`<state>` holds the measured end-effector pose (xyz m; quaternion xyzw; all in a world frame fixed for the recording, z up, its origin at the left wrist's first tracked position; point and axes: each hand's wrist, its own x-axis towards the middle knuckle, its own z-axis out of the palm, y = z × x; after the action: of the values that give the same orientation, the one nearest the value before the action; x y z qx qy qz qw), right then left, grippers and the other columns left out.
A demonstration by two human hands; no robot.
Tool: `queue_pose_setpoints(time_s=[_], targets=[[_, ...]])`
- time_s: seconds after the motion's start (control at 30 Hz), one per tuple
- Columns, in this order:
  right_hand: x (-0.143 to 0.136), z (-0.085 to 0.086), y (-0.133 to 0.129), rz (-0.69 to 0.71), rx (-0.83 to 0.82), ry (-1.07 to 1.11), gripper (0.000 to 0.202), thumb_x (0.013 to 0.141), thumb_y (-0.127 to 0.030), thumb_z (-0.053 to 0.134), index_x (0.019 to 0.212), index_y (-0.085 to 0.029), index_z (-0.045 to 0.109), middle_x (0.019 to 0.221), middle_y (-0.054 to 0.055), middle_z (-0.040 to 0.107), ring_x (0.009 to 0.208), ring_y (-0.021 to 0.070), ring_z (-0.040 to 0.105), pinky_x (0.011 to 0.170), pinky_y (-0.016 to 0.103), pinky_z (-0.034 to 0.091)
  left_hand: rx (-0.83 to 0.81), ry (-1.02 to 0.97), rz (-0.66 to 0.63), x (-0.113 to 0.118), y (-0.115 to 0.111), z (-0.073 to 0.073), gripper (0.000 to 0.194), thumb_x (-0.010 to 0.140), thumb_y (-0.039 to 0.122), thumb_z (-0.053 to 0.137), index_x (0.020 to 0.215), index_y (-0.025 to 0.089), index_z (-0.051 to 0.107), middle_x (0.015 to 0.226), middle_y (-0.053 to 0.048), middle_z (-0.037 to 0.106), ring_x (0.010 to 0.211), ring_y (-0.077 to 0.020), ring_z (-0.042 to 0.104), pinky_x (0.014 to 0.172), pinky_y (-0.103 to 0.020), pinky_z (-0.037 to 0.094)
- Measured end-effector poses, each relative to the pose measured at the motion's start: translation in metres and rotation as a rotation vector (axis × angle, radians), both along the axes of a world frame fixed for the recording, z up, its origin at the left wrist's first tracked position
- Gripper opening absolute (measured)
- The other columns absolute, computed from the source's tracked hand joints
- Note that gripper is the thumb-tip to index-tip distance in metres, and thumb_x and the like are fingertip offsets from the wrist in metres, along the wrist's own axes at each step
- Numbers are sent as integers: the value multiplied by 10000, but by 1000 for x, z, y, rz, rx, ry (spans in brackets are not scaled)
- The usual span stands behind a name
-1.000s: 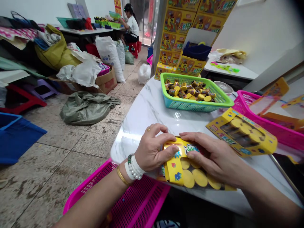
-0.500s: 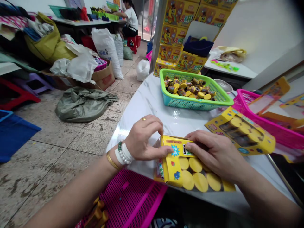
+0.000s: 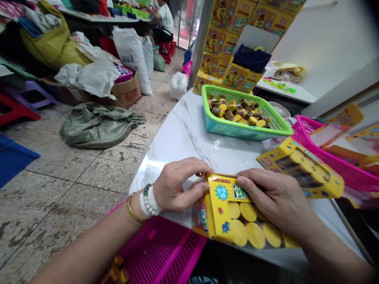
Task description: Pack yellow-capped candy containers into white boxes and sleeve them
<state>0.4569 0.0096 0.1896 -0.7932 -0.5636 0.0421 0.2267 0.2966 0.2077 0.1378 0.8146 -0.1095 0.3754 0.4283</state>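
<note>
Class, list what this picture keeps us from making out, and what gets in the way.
Head view:
Yellow window box: upper right front, covered by the right hand.
Print on its red-orange strip: too small to read.
Lower pink basket: left part, behind the left forearm.
Seated co-worker: top of head, cut off by the top edge.

Held yellow box [image 3: 222, 211]: "杯" readable; stacked yellow cartons [image 3: 218, 42]: "杯" too.

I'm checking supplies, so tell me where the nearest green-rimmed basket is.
In the head view, the green-rimmed basket stands right of centre on the white table, beyond the held yellow box and in front of the stacked cartons.
</note>
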Motion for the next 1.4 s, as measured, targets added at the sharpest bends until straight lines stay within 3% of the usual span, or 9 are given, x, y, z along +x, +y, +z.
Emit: queue_pose_setpoints(time_s=[0.2, 0.33, 0.47, 0.7, 0.9, 1.03, 1.13, 1.27, 1.4], targets=[[1, -4, 0, -58, 37, -13, 200, 967, -407, 571, 946, -265, 710, 863, 18, 760, 736, 195, 713, 635, 316, 546, -89, 4, 46, 5, -4, 0, 170, 800, 96, 643, 954, 155, 687, 881, -89, 717, 780, -166, 671, 681, -308, 585], [-1, -3, -1, -57, 93, -17, 144, 945, -384, 612, 910, -262, 679, 887, 32, 744, 764, 203, 705, 665, 332, 553, -170, 33, 49, 5, -5, 1, 74, 798, 84, 688, 856, 119, 718, 873, -119, 741, 785, -160, 705, 704, -287, 600], [-1, -3, -4, 0, 140, -17, 83, 934, -325, 626, 892, -267, 669, 999, 37, 736, 878, 209, 704, 755, 339, 556, -85, -46, 79, 6, -5, -1, 119, 837, 62, 672, 941, 82, 726, 917, -155, 753, 849, -165, 720, 749, -276, 619], [13, 0, -4, -90, 74, 130, 116, 914, -392, 656, 922, -277, 667, 1022, 31, 733, 904, 225, 703, 759, 347, 564, -61, -4, 152, 12, -1, -2, 124, 905, 105, 617, 949, 103, 734, 906, -121, 751, 860, -146, 706, 776, -265, 602], [8, 4, -5, 88, 64, 123, 101, 941, -280, 622, 1034, -300, 655, 1141, 11, 707, 1030, 193, 687, 846, 294, 560, -162, 133, -53, 8, 6, -1, 127, 905, 138, 601, 963, 133, 714, 918, -107, 752, 845, -170, 698, 776, -324, 597], [5, 0, 1, 86, -15, 109, 87, 960, -275, 595, 1040, -284, 629, 1047, -2, 724, 911, 155, 697, 784, 265, 553, -154, 154, 22, -2, 0, 2, 190, 905, 134, 530, 988, 131, 701, 929, -103, 752, 861, -173, 697, 804, -335, 583], [4, 1, 3, 52, -15, 72, 68, 971, -283, 578, 1009, -273, 633, 966, -16, 727, 821, 134, 690, 718, 246, 539, -195, 218, 87, -15, -17, 7, 344, 936, 294, 520, 1210, 114, 627, 1098, -127, 727, 1005, -207, 678, 907, -374, 565], [2, 1, 2, 56, 28, 26, 85, 984, -287, 551, 989, -260, 631, 871, -27, 724, 730, 120, 687, 645, 228, 522, -121, 214, 155, -26, -45, 3, 933, 746, 635, 719, 1460, 117, 415, 1380, -189, 564, 1250, -298, 568, 1068, -447, 488], [2, -3, 2, -15, 107, -65, 73, 965, -306, 578, 953, -236, 594, 770, -28, 717, 641, 129, 698, 551, 223, 496, 19, 142, 280, -21, -58, -6, 786, 788, 679, 632, 1337, 120, 572, 1376, -219, 531, 1237, -336, 554, 1048, -516, 473]])
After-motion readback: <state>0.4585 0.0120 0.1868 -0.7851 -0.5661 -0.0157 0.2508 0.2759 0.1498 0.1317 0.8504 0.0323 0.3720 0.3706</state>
